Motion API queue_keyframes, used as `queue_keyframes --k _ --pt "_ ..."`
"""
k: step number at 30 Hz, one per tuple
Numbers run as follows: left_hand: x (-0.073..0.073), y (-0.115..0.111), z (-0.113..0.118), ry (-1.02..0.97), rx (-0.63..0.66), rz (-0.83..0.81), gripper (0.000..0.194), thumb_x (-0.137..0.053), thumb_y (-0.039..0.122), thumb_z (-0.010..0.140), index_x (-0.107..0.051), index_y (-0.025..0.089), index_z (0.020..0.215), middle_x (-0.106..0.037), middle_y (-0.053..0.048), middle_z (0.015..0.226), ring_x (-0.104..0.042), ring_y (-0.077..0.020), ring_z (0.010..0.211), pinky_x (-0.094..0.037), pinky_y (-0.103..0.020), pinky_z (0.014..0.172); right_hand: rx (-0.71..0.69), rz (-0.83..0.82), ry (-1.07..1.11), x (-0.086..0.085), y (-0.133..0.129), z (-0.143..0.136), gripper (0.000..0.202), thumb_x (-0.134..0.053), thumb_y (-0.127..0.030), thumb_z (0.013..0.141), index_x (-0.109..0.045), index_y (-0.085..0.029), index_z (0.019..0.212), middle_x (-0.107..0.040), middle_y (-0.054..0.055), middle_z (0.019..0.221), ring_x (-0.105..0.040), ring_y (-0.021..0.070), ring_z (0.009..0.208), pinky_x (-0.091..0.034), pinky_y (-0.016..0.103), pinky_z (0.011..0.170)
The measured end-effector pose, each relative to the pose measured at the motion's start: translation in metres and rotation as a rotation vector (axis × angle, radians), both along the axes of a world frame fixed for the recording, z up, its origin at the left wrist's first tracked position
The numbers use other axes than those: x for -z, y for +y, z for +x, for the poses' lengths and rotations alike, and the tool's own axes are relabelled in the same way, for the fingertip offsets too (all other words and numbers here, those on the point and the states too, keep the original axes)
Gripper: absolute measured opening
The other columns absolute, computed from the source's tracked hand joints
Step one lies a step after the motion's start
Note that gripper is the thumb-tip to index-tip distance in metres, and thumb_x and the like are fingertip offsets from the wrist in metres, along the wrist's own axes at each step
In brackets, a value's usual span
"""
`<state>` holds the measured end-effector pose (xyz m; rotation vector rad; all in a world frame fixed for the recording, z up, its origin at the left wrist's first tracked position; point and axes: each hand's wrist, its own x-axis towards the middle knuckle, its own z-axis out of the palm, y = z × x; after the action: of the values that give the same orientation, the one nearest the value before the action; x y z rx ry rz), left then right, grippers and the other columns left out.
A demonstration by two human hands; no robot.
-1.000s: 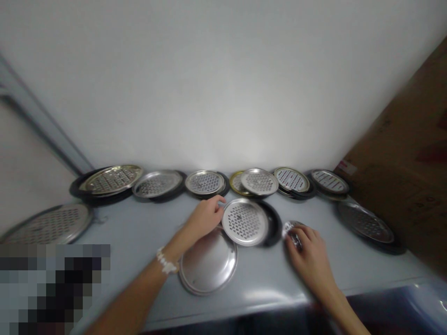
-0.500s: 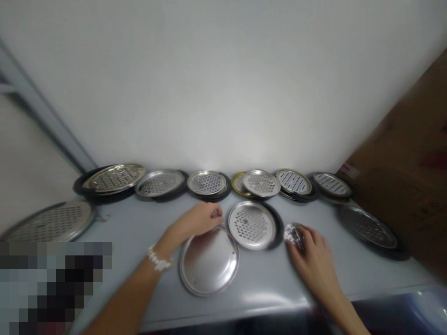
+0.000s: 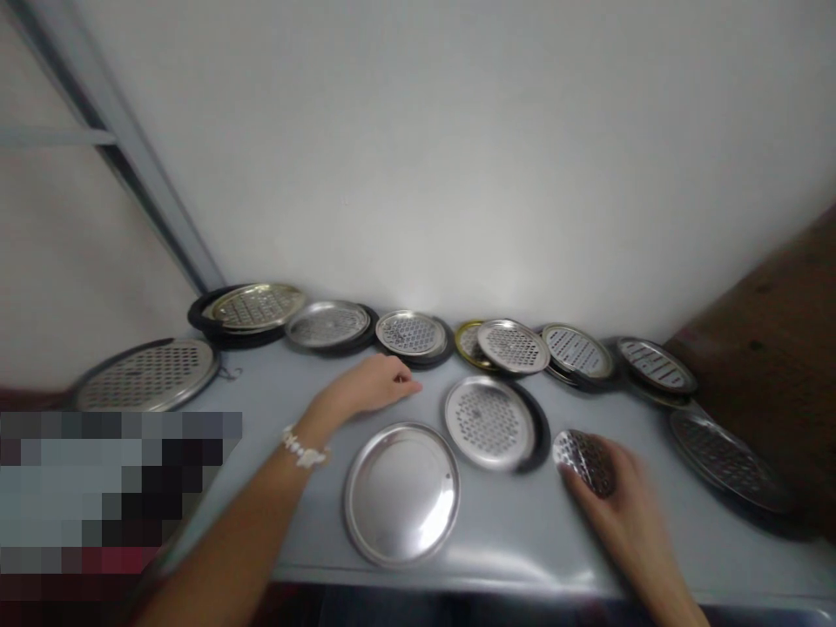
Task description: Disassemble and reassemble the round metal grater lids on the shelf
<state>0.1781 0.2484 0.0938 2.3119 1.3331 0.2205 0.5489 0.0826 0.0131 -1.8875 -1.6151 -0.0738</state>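
The fingers of the right hand [image 3: 627, 492] grip a small perforated metal piece [image 3: 584, 461], with the thumb on its near side; it is held toward the right part of the worktop [image 3: 515, 514]. The left hand [image 3: 372, 383] has its fingers half curled with nothing visible in them; whether they are fully closed, I cannot tell. Between the hands lies a perforated disc [image 3: 489, 422] on a black ring [image 3: 541, 427], around the worktop's middle. Closer to the front edge is a plain round plate [image 3: 401, 492]. Along the back edge stands a row of perforated discs [image 3: 513, 346], some overlapping. In my judgement, the small piece could slip if the grip is only at its rim, its holes might scratch the skin, and a careless left forearm could push the plate toward the front edge.
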Motion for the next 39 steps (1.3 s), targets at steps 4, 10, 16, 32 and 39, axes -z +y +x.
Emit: queue_keyframes --k 4,10,16,32,39 --pt "-0.002 0.002 -0.001 -0.052 -0.108 0.064 0.033 -0.052 0.041 0.091 -0.077 0.019 0.087 -0.077 -0.008 0.083 -0.067 -0.0197 0.076 -0.041 -0.027 0.065 0.038 0.020 0.043 -0.004 -0.002 0.005 0.061 -0.062 -0.063 0.081 -0.060 -0.018 0.122 -0.063 0.015 0.115 -0.060 0.0339 0.106 -0.048 0.049 0.093" --pt "-0.006 0.009 -0.013 -0.043 -0.196 0.072 0.032 -0.053 0.039 0.091 -0.077 0.019 0.099 -0.078 -0.008 0.094 -0.069 -0.0214 0.083 -0.044 -0.027 0.071 0.176 0.062 0.022 -0.026 -0.008 -0.001 0.075 -0.060 -0.076 0.075 -0.061 -0.016 0.121 -0.063 0.017 0.117 -0.060 0.0374 0.107 -0.048 0.051 0.091" --pt "0.002 0.023 -0.041 0.123 -0.245 0.078 0.022 -0.060 0.033 0.084 -0.077 0.019 0.085 -0.078 -0.008 0.091 -0.069 -0.0213 0.083 -0.043 -0.027 0.071 0.206 0.075 -0.011 -0.028 -0.009 0.000 0.080 -0.060 -0.077 0.074 -0.060 -0.014 0.123 -0.063 0.019 0.116 -0.060 0.0397 0.105 -0.047 0.053 0.089" --pt "0.003 0.025 -0.049 0.213 -0.287 0.051 0.026 -0.064 0.036 0.080 -0.076 0.018 0.094 -0.078 -0.008 0.100 -0.068 -0.0214 0.088 -0.044 -0.026 0.072 0.050 -0.011 -0.075 -0.016 -0.006 0.012 0.070 -0.059 -0.072 0.078 -0.060 -0.016 0.118 -0.062 0.016 0.112 -0.061 0.0349 0.101 -0.049 0.047 0.086" --pt "-0.001 0.022 -0.048 0.204 -0.293 0.050 0.029 -0.061 0.036 0.084 -0.076 0.017 0.099 -0.077 -0.010 0.103 -0.069 -0.0231 0.091 -0.045 -0.027 0.075 0.131 0.168 -0.104 -0.040 -0.009 -0.008 0.073 -0.059 -0.077 0.076 -0.064 -0.015 0.115 -0.064 0.017 0.113 -0.062 0.0367 0.103 -0.049 0.050 0.091"
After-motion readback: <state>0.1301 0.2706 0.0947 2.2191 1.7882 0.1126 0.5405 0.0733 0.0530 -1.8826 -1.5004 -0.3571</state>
